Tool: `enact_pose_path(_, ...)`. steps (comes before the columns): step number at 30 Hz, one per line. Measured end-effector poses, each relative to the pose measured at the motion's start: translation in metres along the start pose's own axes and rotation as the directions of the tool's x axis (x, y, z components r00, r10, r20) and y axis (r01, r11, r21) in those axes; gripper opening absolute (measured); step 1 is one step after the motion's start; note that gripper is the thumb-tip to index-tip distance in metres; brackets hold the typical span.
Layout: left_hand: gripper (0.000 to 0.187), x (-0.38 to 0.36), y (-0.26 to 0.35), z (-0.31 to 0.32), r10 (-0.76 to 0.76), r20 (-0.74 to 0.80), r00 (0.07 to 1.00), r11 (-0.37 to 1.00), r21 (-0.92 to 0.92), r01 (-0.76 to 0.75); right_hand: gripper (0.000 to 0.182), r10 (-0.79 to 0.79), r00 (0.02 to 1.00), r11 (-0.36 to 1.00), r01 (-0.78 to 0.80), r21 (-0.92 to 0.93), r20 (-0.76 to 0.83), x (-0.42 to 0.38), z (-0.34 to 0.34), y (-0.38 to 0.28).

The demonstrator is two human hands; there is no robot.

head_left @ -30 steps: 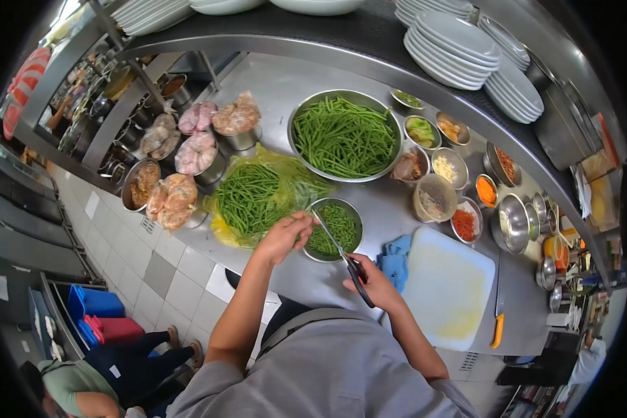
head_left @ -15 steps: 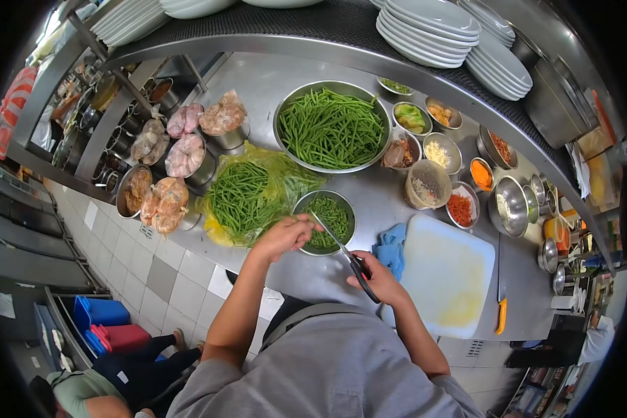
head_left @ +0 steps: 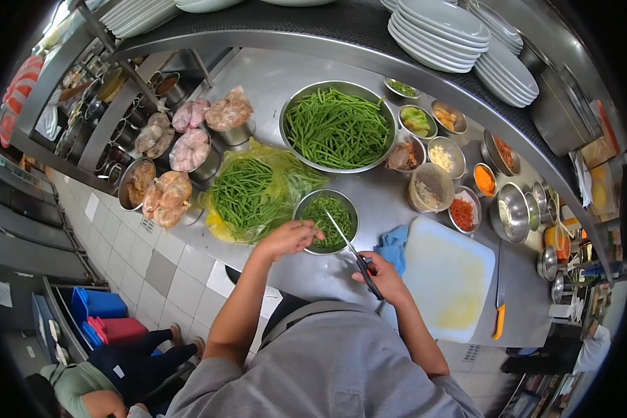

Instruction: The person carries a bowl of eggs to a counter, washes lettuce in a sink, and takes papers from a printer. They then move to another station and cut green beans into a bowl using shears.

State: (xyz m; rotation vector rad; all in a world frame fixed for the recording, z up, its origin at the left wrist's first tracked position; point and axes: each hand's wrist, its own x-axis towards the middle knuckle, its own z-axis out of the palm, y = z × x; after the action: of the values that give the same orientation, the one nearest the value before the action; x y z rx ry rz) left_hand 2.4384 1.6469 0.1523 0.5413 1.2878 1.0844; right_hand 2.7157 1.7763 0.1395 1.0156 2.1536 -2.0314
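Observation:
My right hand [head_left: 383,277] is closed around the black handle of a pair of scissors [head_left: 342,232]. The long metal blades point up and left over a steel bowl of finely cut green beans [head_left: 336,217]. Beside that bowl, at its lower left rim, my left hand [head_left: 290,239] has its fingers loosely stretched toward the blades, and nothing shows in them. A yellow-tinted plastic bag [head_left: 290,182] lies left of the bowl with whole green beans [head_left: 241,191] in it. Behind stands a large steel bowl heaped with long green beans [head_left: 338,129].
Right of my hands are a blue cloth [head_left: 392,248], a white cutting board [head_left: 442,275] and a yellow-handled knife [head_left: 500,306]. Small bowls of chopped food stand behind. Bagged meat [head_left: 167,198] sits at the left. A shelf with plates [head_left: 439,31] crosses above. A person [head_left: 90,386] is at lower left.
My left hand has loosened from a pinch near the blades and its fingers have spread. The scissors have shifted slightly right and down. The view has moved a little.

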Motion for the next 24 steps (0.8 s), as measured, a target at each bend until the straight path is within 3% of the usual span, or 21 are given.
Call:
enact_pose_path(2,0.028,0.000,-0.004,0.000,0.000,-0.031,1.000,1.000,0.002,0.000,0.064,-0.033,0.999,0.999,0.034,0.021,-0.033,-0.002,0.002,0.002)
enact_pose_path(4,0.027,0.002,-0.006,0.001,-0.005,-0.048,0.999,0.999,0.042,0.007,0.069,-0.139,0.989,0.983,0.133,-0.127,-0.045,-0.008,0.004,-0.003)
enact_pose_path(6,0.025,0.006,-0.010,0.004,-0.011,-0.059,0.998,0.996,0.085,0.016,0.070,-0.111,0.992,0.975,0.098,-0.197,-0.055,-0.015,0.008,-0.021)
enact_pose_path(8,0.024,0.009,-0.014,0.010,0.007,-0.183,0.983,0.978,0.205,0.031,0.072,-0.085,0.994,0.961,0.063,-0.268,-0.073,-0.019,0.012,-0.034)
enact_pose_path(9,0.024,0.010,-0.015,0.012,0.009,-0.182,0.983,0.978,0.207,0.029,0.072,-0.073,0.994,0.954,0.047,-0.296,-0.076,-0.020,0.013,-0.039)
enact_pose_path(11,0.023,0.010,-0.016,0.013,0.132,-0.141,0.981,0.915,0.397,-0.066,0.072,-0.064,0.995,0.945,0.034,-0.324,-0.082,-0.020,0.015,-0.041)
enact_pose_path(15,0.022,0.008,-0.015,0.011,0.178,-0.082,0.981,0.845,0.524,-0.109,0.067,-0.091,0.988,0.952,0.051,-0.303,-0.121,-0.012,0.013,-0.022)
enact_pose_path(17,0.022,0.007,-0.011,0.008,0.027,-0.048,0.998,0.922,0.388,-0.007,0.065,-0.062,0.992,0.963,0.031,-0.269,-0.107,-0.011,0.011,-0.013)
enact_pose_path(21,0.021,-0.002,-0.004,0.001,0.030,-0.058,0.998,0.984,0.178,-0.019,0.063,-0.028,0.993,0.992,0.013,-0.124,-0.118,-0.013,0.008,-0.005)
enact_pose_path(23,0.020,-0.003,0.000,-0.001,0.089,-0.183,0.979,0.965,-0.227,-0.130,0.063,-0.004,0.993,0.998,-0.003,-0.057,-0.115,-0.015,0.007,-0.002)
enact_pose_path(24,0.020,-0.003,0.003,-0.002,0.086,-0.187,0.978,0.965,-0.227,-0.129,0.064,-0.036,0.995,0.998,0.030,-0.062,-0.090,-0.016,0.006,0.000)
